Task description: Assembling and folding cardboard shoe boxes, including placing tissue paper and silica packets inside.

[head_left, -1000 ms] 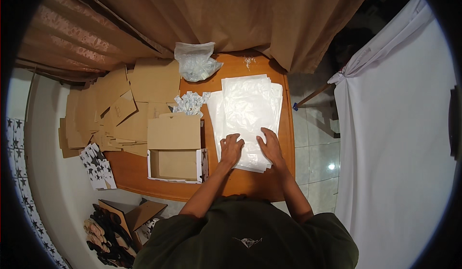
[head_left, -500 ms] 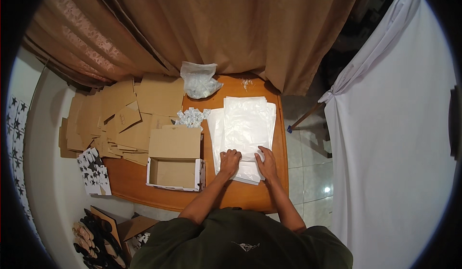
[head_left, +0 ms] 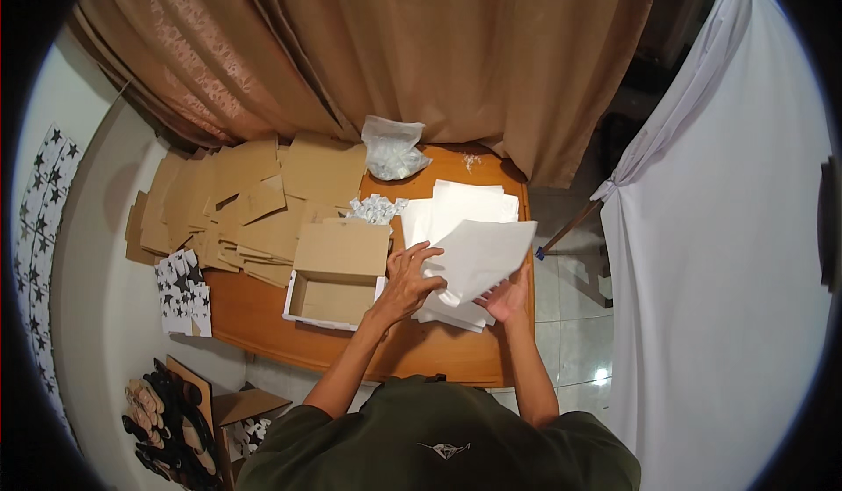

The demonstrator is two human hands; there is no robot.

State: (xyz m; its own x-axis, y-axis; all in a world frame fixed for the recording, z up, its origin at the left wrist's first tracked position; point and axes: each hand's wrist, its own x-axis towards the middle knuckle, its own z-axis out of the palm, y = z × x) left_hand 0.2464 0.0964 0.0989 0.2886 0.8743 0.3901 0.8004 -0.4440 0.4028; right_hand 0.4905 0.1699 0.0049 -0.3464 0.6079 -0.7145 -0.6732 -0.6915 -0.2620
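A white paper sheet [head_left: 491, 250] is lifted and bent above a stack of white sheets [head_left: 465, 194] on the table. My right hand [head_left: 509, 300] is under the sheet's near right part, palm up, gripping it; the sheet hides some fingers. At the sheet's left edge is my left hand [head_left: 408, 282], its fingers bent and apart, the fingertips close to the paper. Just left of that hand stands a cardboard box [head_left: 338, 293] with its lid raised; its inside is bare brown board and its outer rim is white.
Flat brown cardboard pieces [head_left: 254, 197] cover the table's left. Small pale packets [head_left: 377, 208] lie behind the box, near a clear plastic bag [head_left: 393, 153]. Star-patterned cards [head_left: 182, 289] sit at the left edge. Shoes [head_left: 162, 421] are below left. A white cloth [head_left: 728, 254] hangs right.
My hands lay on the stack of sheets before. Now a white sheet is raised and bent up, my right hand has turned palm up beneath it, and my left hand has lifted.
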